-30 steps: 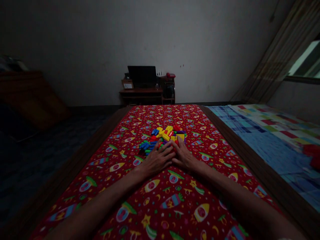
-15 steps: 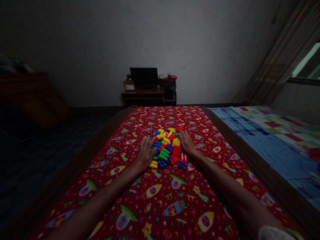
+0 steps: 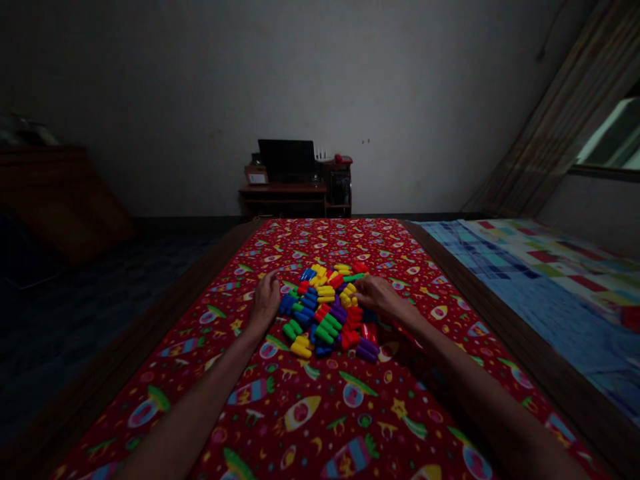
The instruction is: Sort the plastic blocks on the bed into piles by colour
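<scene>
A pile of plastic blocks (image 3: pixel 327 313) in red, yellow, green, blue and purple lies on the red patterned cloth (image 3: pixel 345 400). Just left of the pile, my left hand (image 3: pixel 266 301) is open above the cloth, fingers pointing forward and holding nothing. My right hand (image 3: pixel 379 293) reaches over the right side of the pile, its fingers bent beside a yellow block (image 3: pixel 349 295) and a green block (image 3: pixel 353 277). Whether the right fingers grip one of these is hard to make out.
A desk (image 3: pixel 283 190) with a monitor (image 3: pixel 287 159) stands against the far wall. To the right lies a bed with a checked blue cover (image 3: pixel 495 280). A wooden cabinet (image 3: pixel 60 200) is at the far left.
My left hand has moved left, off the pile's edge. My right hand has shifted onto the pile's right side with fingers bent. The view has tilted slightly, and the blocks lie looser on the left.
</scene>
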Available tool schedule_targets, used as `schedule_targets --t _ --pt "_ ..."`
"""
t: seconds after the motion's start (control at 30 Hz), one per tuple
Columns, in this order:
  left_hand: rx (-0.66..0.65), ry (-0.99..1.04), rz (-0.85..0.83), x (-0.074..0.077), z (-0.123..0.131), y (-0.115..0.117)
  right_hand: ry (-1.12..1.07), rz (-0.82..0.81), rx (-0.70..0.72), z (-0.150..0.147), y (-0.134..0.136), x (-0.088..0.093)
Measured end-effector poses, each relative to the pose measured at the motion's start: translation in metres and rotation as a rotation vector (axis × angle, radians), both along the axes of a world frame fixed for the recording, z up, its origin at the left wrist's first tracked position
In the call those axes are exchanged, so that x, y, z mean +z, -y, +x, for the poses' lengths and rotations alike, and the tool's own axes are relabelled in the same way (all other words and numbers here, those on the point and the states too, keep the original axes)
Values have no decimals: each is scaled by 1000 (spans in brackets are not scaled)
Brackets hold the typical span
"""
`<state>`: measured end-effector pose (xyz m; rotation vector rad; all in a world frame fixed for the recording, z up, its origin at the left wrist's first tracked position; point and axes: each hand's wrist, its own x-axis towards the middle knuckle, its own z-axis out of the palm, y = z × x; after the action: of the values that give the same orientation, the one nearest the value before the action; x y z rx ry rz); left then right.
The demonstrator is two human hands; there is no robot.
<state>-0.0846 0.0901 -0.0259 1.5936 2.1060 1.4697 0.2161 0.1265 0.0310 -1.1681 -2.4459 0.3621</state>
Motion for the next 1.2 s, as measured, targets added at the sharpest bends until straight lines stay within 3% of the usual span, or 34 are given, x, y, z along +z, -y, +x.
schedule_targets --t 0.13,0.23,0.33,0.5,0.67,0.73,0.8,0.93,1.0,1.1,1.2 --pt "-104 -41 -19 -2 -1 3 -114 -89 42 -6 -13 4" --pt "-106 -30 -40 -2 -2 6 -342 -158 -7 13 -38 8" --pt "-94 -33 -54 -4 -6 5 -436 -93 -249 52 -65 7" --pt "-102 -27 -33 -12 -12 0 -270 21 -713 107 -92 -11" --pt "-111 -21 -34 -13 -12 -1 -76 25 -854 113 -96 -26" --pt "-109 -30 -43 -10 -11 1 -48 131 -818 101 -94 -22" --pt "-102 -44 -55 -7 -10 2 -76 213 -671 79 -90 -14" --pt "-107 -91 -69 -4 -10 4 -59 125 -126 12 -84 3" --pt "-118 -95 -68 -4 -11 5 -1 79 68 -20 -83 5" --pt "-142 -84 -53 -7 -13 4 111 -3 167 -51 -83 0" --pt "-159 -90 -27 -10 -16 3 67 -13 133 -53 -86 -5"
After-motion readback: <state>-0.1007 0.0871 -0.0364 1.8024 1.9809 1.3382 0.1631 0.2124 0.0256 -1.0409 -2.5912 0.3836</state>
